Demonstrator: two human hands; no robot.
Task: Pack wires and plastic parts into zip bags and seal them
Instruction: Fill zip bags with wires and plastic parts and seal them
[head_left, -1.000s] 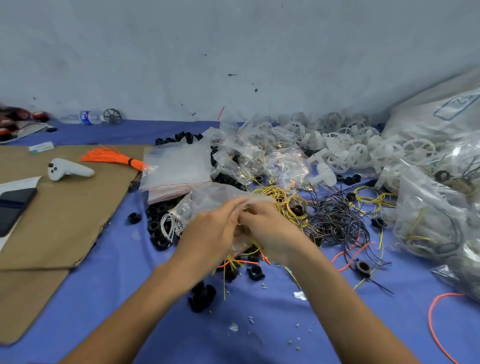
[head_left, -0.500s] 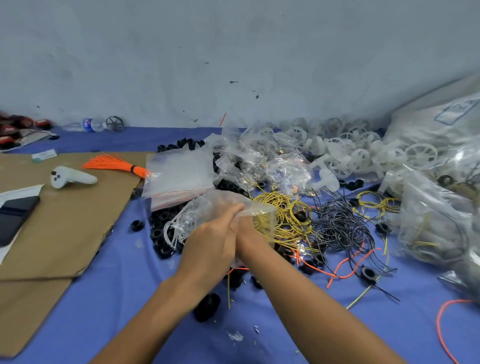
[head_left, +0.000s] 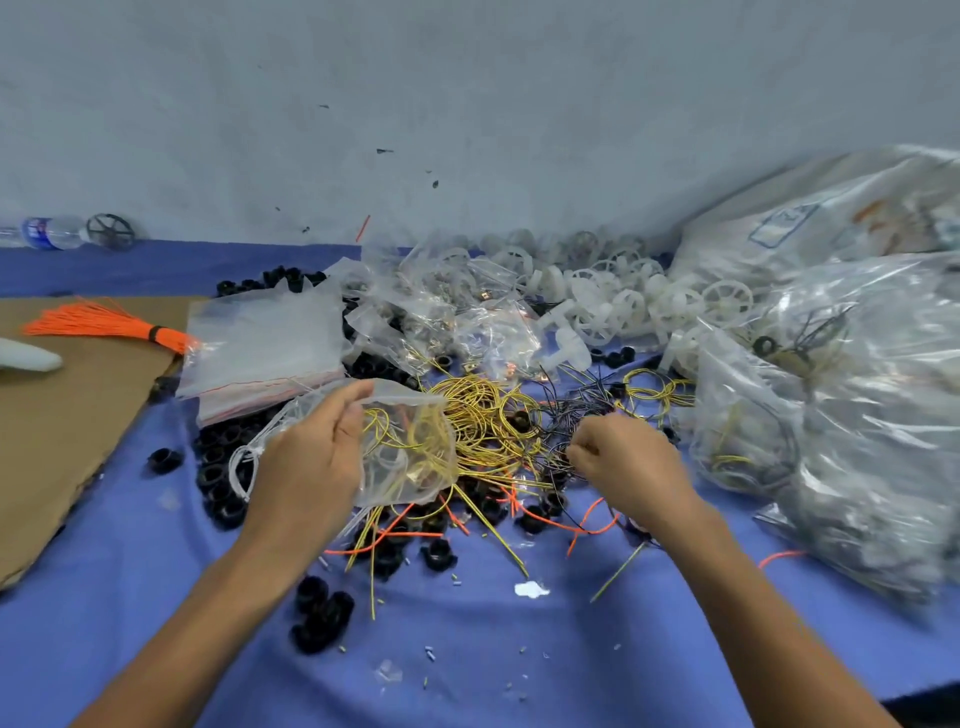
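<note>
Left grip (head_left: 306, 467), right grip (head_left: 628, 462) bare; forearms (head_left: 208, 603) bare to frame edge.

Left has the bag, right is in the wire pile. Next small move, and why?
Probably lift a pinch of black wires and carry it to the bag. The right hand curls into the black wires, seemingly gripping some; the left hand holds the bag, whose mouth looks open, with yellow wire already inside.

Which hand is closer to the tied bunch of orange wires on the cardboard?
Left. The left hand, gripping a clear bag, sits right of the orange bunch; the right hand is much farther right, at the tangled black wires.
</note>
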